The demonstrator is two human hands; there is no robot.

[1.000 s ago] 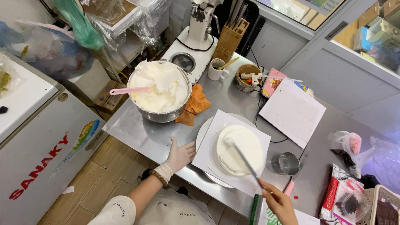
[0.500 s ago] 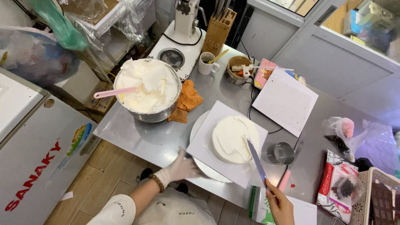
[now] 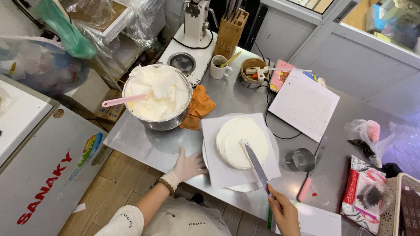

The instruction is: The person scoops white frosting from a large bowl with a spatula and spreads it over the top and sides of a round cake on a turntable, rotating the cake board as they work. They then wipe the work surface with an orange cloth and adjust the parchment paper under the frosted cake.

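A round cake [image 3: 236, 140] coated in white cream lies on a white square sheet [image 3: 218, 168] on a turntable [image 3: 245, 188]. My right hand [image 3: 284, 212] grips a long metal palette knife [image 3: 256, 165] whose blade lies flat on the cake's top. My left hand [image 3: 188, 166], in a white glove, rests with spread fingers on the steel table [image 3: 144, 144], touching the turntable's left edge. A big steel bowl [image 3: 158, 97] of white cream with a pink spatula [image 3: 119, 101] stands to the left.
An orange cloth [image 3: 199, 107] lies beside the bowl. Behind are a stand mixer [image 3: 192, 35], knife block [image 3: 229, 28], white mug [image 3: 218, 66] and a white notepad [image 3: 304, 105]. A small metal ring [image 3: 301, 159] and packets [image 3: 363, 192] sit at right; a white freezer [image 3: 39, 157] stands at left.
The palette knife has come back onto the cake's top after lifting off toward its right edge. My left hand has stayed at the turntable's left edge.
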